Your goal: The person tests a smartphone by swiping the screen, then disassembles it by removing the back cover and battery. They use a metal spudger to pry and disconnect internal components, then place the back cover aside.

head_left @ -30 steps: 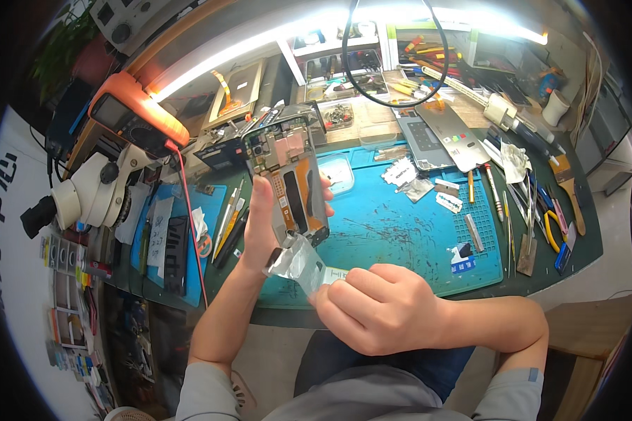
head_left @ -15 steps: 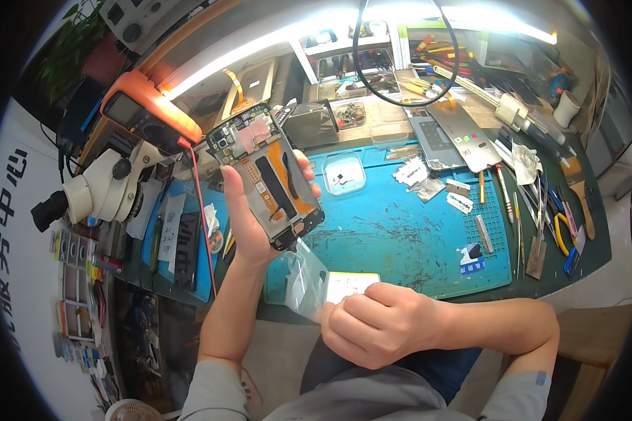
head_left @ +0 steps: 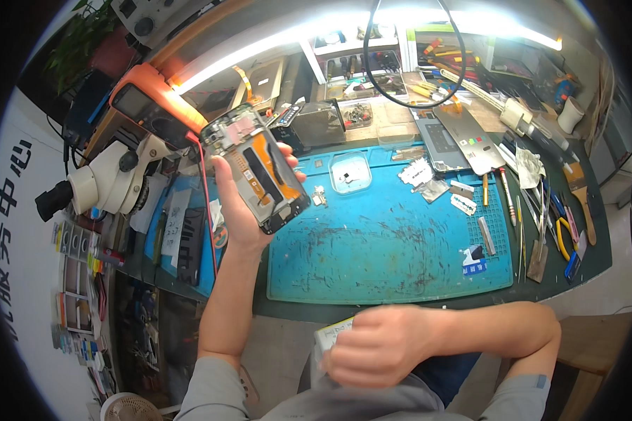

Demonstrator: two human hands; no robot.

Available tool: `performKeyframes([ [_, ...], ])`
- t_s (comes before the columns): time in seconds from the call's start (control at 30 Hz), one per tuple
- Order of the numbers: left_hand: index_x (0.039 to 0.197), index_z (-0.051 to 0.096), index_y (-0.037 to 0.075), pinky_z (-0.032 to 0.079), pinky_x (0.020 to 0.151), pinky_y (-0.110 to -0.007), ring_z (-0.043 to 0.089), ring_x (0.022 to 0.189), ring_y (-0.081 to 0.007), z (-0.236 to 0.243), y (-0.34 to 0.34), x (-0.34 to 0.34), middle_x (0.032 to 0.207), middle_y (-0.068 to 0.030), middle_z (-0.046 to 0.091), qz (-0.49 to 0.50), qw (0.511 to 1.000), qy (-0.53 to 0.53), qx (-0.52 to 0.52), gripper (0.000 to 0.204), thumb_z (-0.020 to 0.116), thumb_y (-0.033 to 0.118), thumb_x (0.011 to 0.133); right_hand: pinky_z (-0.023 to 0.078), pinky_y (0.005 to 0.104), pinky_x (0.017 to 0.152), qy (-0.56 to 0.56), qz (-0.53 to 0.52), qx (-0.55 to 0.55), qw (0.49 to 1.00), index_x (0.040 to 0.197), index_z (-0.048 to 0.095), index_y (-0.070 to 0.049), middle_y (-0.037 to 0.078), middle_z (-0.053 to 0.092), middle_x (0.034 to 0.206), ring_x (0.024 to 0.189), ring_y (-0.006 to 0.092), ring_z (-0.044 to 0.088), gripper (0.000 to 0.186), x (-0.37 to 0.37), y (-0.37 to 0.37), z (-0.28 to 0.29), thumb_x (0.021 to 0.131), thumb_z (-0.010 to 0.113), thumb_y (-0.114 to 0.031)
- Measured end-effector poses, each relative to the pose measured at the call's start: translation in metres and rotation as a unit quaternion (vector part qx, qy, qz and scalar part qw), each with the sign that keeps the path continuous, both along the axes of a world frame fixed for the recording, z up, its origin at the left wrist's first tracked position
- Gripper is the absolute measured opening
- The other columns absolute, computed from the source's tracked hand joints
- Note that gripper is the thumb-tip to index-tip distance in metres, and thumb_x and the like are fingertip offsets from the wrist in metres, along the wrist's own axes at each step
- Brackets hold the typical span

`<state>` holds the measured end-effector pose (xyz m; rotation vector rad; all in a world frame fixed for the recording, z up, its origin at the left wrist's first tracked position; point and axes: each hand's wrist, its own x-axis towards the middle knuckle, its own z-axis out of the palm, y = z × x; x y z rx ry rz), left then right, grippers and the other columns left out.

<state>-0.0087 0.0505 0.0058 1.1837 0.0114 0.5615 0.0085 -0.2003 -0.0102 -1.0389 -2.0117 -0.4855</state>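
Blue mat (head_left: 386, 256), dark bench (head_left: 598, 258), tube light (head_left: 242, 59), left grip (head_left: 240, 217) holding opened phone (head_left: 261, 168), right grip (head_left: 383, 344) holding white slab (head_left: 325, 338).

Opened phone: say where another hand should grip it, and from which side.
Likely best by the outer edges at the lower right corner of the opened phone, coming from the right: that corner juts free of the left hand, whose thumb and fingers sit at the long sides. Stay off the inner face, where the orange flex cable lies bare.

An electronics repair workshop, with microscope (head_left: 107, 181), orange multimeter (head_left: 163, 105), blue mat (head_left: 390, 256), opened phone (head_left: 261, 168).
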Motion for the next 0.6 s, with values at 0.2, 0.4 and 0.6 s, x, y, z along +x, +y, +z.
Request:
performKeyframes([
  [0.2, 0.136, 0.05, -0.001, 0.059, 0.082, -0.039, 0.068, 0.101, -0.0288, 0.012, -0.019, -0.015, 0.118, -0.0199, 0.065, -0.174, 0.967, 0.187, 0.0, 0.075, 0.03, 0.064, 0.102, 0.051, 0.0278, 0.057, 0.186, -0.086, 0.067, 0.977, 0.093, 0.071, -0.006, 0.003, 0.069, 0.079, 0.066, 0.0185, 0.064, 0.021, 0.059, 0.001, 0.034, 0.077, 0.084, -0.015],
  [0.4, 0.106, 0.071, 0.0, 0.052, 0.072, -0.027, 0.058, 0.08, -0.0057, -0.014, -0.043, -0.016, 0.091, -0.0062, 0.072, -0.182, 0.864, 0.271, 0.384, 0.033, 0.061, 0.032, 0.1, 0.053, 0.03, 0.074, 0.387, -0.103, 0.047, 0.915, 0.096, 0.067, -0.001, 0.01, 0.069, 0.088, 0.081, 0.0186, 0.065, 0.021, 0.08, -0.009, 0.044, 0.078, 0.078, -0.003],
  [0.6, 0.101, 0.071, 0.002, 0.054, 0.075, -0.035, 0.064, 0.077, -0.0285, -0.013, -0.041, -0.014, 0.087, -0.0133, 0.069, -0.007, 0.74, 0.032, 0.672, 0.018, 0.069, 0.017, 0.091, 0.054, 0.0286, 0.073, 0.444, -0.061, 0.014, 0.894, 0.095, 0.07, 0.0, 0.009, 0.071, 0.091, 0.08, 0.0154, 0.067, 0.02, 0.089, 0.0, 0.036, 0.076, 0.07, 0.006],
])
